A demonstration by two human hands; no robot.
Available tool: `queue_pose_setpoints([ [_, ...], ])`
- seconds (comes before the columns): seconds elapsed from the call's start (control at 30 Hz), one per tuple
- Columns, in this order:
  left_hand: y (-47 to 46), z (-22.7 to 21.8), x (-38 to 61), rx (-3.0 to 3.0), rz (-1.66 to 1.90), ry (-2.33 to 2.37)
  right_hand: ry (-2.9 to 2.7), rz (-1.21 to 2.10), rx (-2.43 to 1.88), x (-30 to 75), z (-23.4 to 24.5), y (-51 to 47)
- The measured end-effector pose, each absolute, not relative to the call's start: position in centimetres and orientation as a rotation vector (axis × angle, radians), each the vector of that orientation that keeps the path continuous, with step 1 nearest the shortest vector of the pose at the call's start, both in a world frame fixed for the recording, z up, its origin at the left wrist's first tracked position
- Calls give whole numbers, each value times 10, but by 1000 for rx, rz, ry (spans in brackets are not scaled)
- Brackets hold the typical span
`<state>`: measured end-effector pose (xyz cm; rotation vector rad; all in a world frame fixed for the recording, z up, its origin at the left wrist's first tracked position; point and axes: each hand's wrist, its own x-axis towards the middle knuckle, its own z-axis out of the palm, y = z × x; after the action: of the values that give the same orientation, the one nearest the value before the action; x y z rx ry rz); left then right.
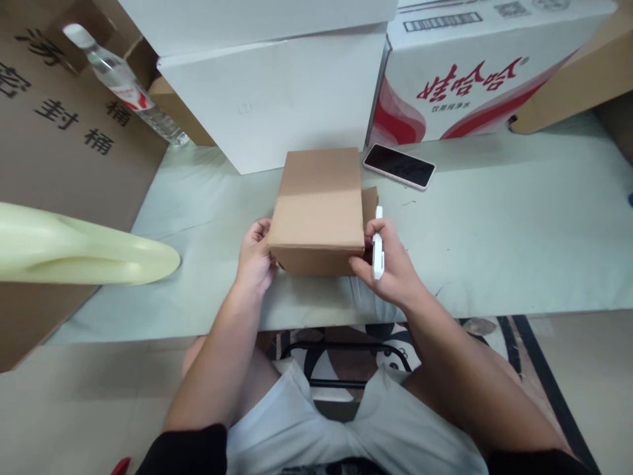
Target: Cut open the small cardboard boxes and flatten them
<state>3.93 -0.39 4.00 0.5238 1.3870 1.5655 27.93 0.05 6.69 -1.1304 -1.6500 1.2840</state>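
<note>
A small brown cardboard box (319, 198) stands on the pale green cloth in front of me, its top closed. A flap (370, 201) sticks out on its right side. My left hand (256, 257) grips the box's lower left side, with some fingers hidden by the box. At the right front corner, my right hand (388, 260) touches the box with thumb and fingers. A slim white utility knife (378, 256) is held upright in that hand, alongside the box; whether its blade is out I cannot tell.
Behind the box are a large white carton (277, 99) and a red-and-white carton (475, 79). A phone (399, 166) lies at the back right of the cloth-covered table (519, 231). On the left are a water bottle (128, 89), a pale yellow object (89, 247) and a large printed carton (69, 152).
</note>
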Motion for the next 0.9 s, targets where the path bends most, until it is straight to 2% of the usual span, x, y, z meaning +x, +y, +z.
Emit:
queue_pose_setpoints([
  [0.43, -4, 26, 33, 586, 1564, 1421, -1755, 1309, -948, 280, 53, 2],
  [0.77, -4, 33, 33, 598, 1622, 1380, -1733, 1322, -1010, 280, 55, 3],
  [0.9, -5, 38, 29, 598, 1627, 1339, -1800, 1224, -1063, 280, 58, 3],
])
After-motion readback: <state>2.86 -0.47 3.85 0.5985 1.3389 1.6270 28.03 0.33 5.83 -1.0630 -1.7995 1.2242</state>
